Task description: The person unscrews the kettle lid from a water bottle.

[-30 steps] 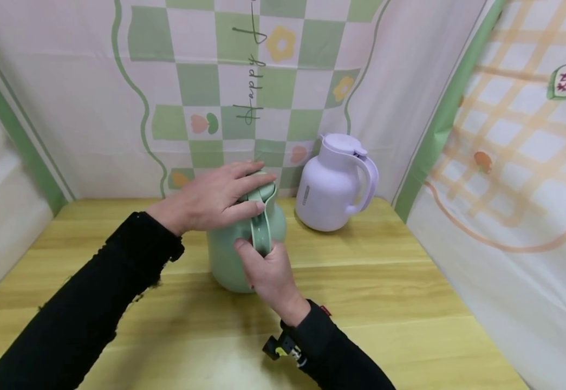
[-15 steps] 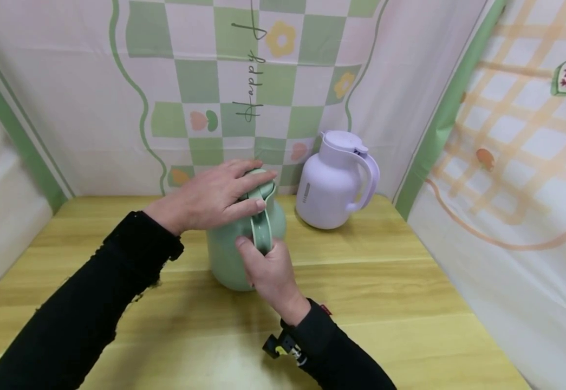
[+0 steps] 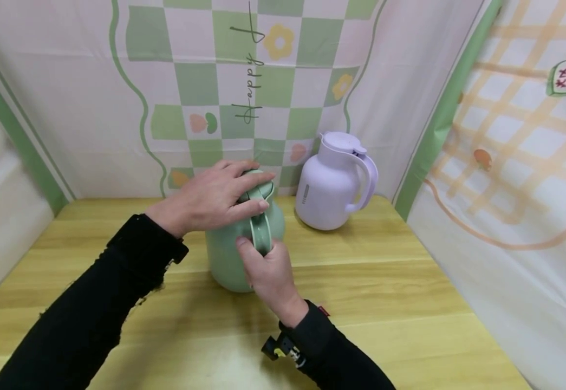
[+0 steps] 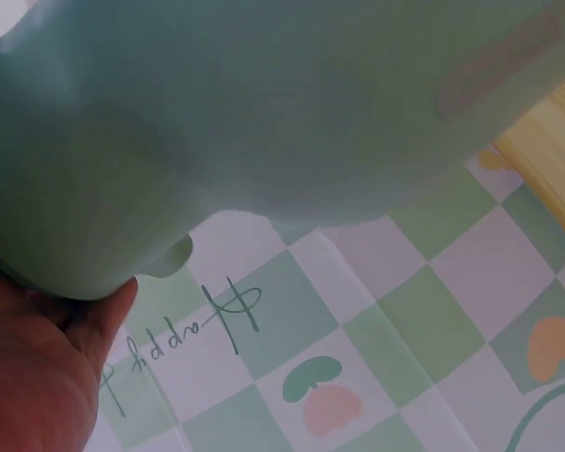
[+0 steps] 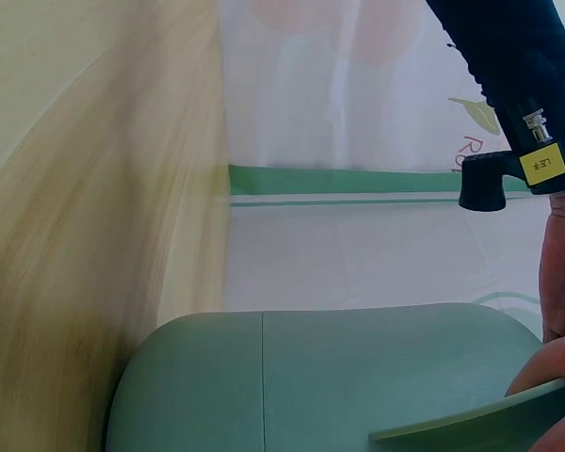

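A green thermos jug (image 3: 231, 265) stands upright on the wooden table, its handle turned toward me. My left hand (image 3: 212, 197) lies over the jug's lid (image 3: 263, 190) with fingers stretched out, the thumb near the top of the handle. In the left wrist view, fingertips (image 4: 113, 315) touch the top end of the jug (image 4: 217, 122). My right hand (image 3: 272, 276) grips the handle (image 3: 261, 233), thumb on its near side. The right wrist view has the jug's body (image 5: 358, 358) on the table and part of that handle (image 5: 490, 419) between the fingers.
A lilac thermos jug (image 3: 329, 189) with a closed lid stands behind and to the right, close to the backdrop. Checkered cloth (image 3: 234, 81) hangs along the table's (image 3: 385, 303) back edge, with more cloth (image 3: 521, 135) at the sides.
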A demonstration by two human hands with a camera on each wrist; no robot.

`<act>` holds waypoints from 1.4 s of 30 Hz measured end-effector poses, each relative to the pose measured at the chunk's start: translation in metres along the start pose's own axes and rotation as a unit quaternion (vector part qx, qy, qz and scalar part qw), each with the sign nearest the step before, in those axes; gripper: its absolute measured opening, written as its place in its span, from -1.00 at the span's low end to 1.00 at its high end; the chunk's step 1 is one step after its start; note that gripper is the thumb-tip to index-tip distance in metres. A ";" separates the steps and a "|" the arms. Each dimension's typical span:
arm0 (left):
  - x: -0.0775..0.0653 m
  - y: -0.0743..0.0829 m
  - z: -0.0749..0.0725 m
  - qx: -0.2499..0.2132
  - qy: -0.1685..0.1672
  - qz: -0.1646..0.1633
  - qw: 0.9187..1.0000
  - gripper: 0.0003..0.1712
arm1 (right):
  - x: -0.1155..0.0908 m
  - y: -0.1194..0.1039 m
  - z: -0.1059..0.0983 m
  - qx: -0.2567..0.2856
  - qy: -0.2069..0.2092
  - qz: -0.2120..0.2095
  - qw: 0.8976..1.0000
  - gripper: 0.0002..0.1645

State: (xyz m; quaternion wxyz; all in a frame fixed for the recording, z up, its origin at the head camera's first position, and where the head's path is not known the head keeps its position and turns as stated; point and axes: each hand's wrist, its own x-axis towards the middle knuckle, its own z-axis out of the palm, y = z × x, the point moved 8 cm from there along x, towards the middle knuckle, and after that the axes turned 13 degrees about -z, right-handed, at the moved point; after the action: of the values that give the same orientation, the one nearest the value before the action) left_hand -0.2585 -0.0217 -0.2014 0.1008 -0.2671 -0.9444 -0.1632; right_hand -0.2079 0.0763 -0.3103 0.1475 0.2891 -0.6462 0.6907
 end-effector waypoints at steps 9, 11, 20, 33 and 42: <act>0.003 0.002 -0.001 0.015 0.015 -0.030 0.999 -0.24 | 0.000 -0.001 0.001 0.006 -0.011 -0.007 1.000 -0.35; 0.004 0.004 -0.001 0.018 0.020 -0.035 0.999 -0.24 | 0.000 -0.001 0.001 0.004 -0.010 -0.006 1.000 -0.35; 0.006 0.010 -0.004 0.026 0.036 -0.070 0.997 -0.25 | -0.001 -0.001 0.002 0.010 -0.003 0.005 1.000 -0.33; 0.007 0.013 -0.007 0.034 0.050 -0.131 0.990 -0.22 | -0.001 -0.001 0.004 0.015 -0.013 -0.008 1.000 -0.32; 0.010 0.012 -0.005 0.061 0.036 -0.186 0.980 -0.20 | -0.001 -0.002 0.003 0.021 -0.014 -0.010 1.000 -0.34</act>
State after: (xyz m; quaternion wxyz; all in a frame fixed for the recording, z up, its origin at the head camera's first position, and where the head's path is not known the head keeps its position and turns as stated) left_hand -0.2598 -0.0086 -0.1908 0.1185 -0.0745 -0.9815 -0.1306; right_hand -0.2053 0.0739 -0.3089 0.1394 0.3078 -0.6310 0.6983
